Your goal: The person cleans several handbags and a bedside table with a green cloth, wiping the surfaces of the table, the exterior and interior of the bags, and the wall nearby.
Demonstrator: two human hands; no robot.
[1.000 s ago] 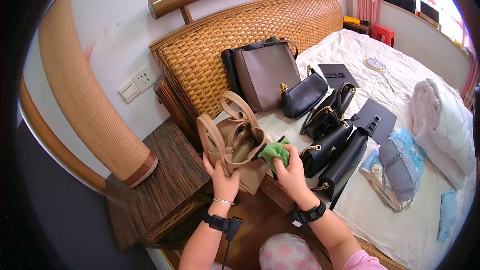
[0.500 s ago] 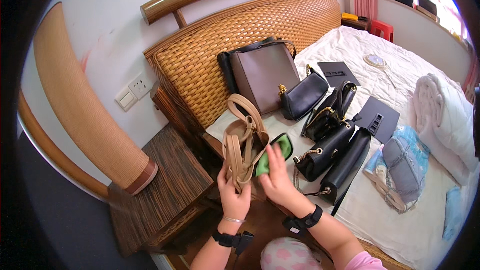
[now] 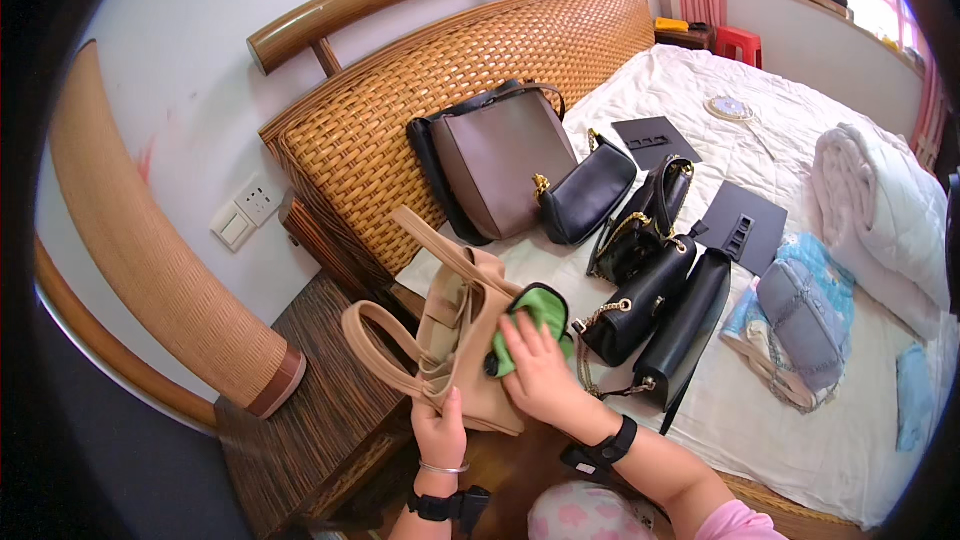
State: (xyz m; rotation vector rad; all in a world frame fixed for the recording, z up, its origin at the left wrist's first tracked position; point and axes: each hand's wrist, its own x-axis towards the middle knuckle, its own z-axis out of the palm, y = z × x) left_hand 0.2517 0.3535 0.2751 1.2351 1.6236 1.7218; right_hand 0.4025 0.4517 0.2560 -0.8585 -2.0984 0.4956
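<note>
The left hand [image 3: 438, 432] grips a 2-handled tan handbag [image 3: 478, 342], tilted between nightstand [image 3: 310, 425] and white-sheeted bed [image 3: 775, 460] in the head view, as the right hand [image 3: 540, 372], fingers extended, holds a black-edged green cloth [image 3: 541, 306] against its side. Black chain-strap handbags [image 3: 642, 302] rest nearby.

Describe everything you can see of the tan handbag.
The tan handbag looks like smooth leather, with two looped handles and an open top showing its interior. It is tilted, held near the bed and nightstand. The left hand grips its near edge; the right hand presses a green cloth against its right outer face. Its far side is hidden.
</note>
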